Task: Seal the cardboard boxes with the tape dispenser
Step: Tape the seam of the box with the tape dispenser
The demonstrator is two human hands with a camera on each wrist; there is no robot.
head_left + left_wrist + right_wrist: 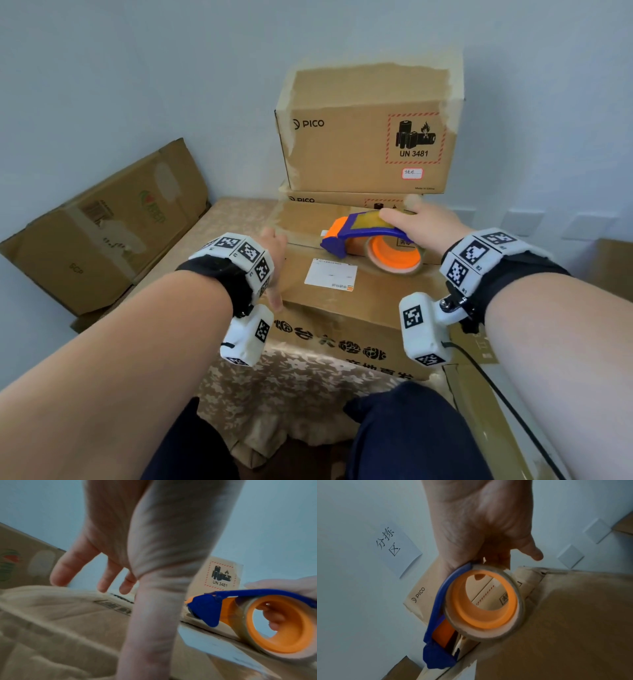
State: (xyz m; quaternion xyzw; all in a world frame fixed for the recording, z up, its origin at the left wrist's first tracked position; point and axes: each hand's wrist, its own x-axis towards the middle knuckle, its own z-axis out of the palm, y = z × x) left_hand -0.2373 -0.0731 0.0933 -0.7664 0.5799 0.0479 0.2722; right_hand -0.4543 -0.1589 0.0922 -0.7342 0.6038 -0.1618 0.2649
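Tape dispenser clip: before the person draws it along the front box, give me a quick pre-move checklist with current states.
1. Right hand grips the blue-and-orange tape dispenser: ok.
2. Dispenser's blue nose sits at the seam of the front brown cardboard box: ok.
3. Left hand rests on the box's left edge, fingers straight, steadying it: ok.
4. Tape end stuck to the cardboard: cannot tell.
5. White shipping label clear of the dispenser's path: cannot tell.
6. Tape left on the orange-cored roll: ok, though thin.

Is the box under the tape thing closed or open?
Closed. The box has its top flaps lying flat, and the tape dispenser rests on them.
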